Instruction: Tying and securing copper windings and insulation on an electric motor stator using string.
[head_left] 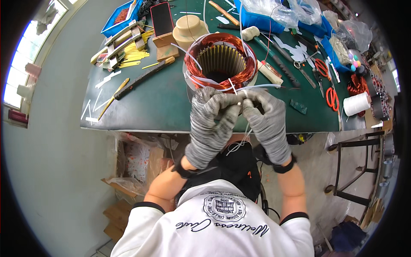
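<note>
A motor stator [222,58] stands upright near the table's front edge, with a thick ring of copper windings around its slotted core. White sleeves and a loop of white cord sit on the windings. Both my hands wear grey striped knit gloves. At the near rim of the stator, my left hand [212,124] pinches the white lacing cord [240,143] between thumb and fingers. Close beside it, my right hand [266,122] is closed on the same cord, whose loose end dangles below the hands. A white sleeve [265,85] sticks out to the right above my right hand. My fingertips partly hide the cord.
Left on the green table [158,107] lie a dark-handled stick [143,79], yellow strips [135,53] and a phone [162,19]. Rightward are a mallet [250,33], orange-handled scissors [332,98] and a white thread spool [356,104]. Blue bins [261,21] line the back.
</note>
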Demonstrator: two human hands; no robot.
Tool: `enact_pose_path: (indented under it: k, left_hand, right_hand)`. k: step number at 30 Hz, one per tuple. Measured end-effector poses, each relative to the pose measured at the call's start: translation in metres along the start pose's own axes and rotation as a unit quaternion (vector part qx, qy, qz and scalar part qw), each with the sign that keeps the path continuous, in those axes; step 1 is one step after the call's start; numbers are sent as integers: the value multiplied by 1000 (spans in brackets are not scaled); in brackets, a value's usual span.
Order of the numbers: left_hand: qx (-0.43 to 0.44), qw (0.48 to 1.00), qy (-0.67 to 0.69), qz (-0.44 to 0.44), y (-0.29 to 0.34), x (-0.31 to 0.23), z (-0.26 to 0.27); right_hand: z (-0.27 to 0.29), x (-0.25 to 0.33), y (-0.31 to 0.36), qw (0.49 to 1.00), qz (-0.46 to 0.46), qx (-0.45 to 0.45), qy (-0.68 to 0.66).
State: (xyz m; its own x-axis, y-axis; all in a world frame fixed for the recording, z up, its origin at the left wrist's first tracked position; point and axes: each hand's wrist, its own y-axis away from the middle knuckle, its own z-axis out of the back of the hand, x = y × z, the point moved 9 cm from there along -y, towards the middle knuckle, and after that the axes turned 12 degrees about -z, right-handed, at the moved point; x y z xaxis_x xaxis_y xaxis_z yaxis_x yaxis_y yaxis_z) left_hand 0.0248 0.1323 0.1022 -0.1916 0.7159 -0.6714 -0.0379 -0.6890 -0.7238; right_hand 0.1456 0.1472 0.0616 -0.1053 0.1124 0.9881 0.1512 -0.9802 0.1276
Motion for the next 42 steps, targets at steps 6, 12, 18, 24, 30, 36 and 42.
enact_pose_path:
  k: [6,12,18,24,30,36,42]
  left_hand:
    - [-18,983,-169,-73,-11,-10,-3]
    - [60,992,-77,-76,-14,-5,-8]
    - [56,981,-125,-138,-6,-14,-10]
    - [86,979,-140,-122,25,-8,-24]
    - [46,994,-63,-80,30,-4,-31]
    - [11,986,74,150,40,30,-31]
    - [26,962,114,247,42,40,-34]
  right_hand:
    - [15,51,51,749,369,-394,383]
    - [10,55,35,793,407,-209,402]
    - [19,48,36,863,387,-206,251]
    - [29,-9,34,968,138,-201,52]
    - [22,-21,32,988,30,-96,-116]
    - [29,-48,50,981,-16,-121,-153]
    - [51,-92,98,983,-100,-149,-38]
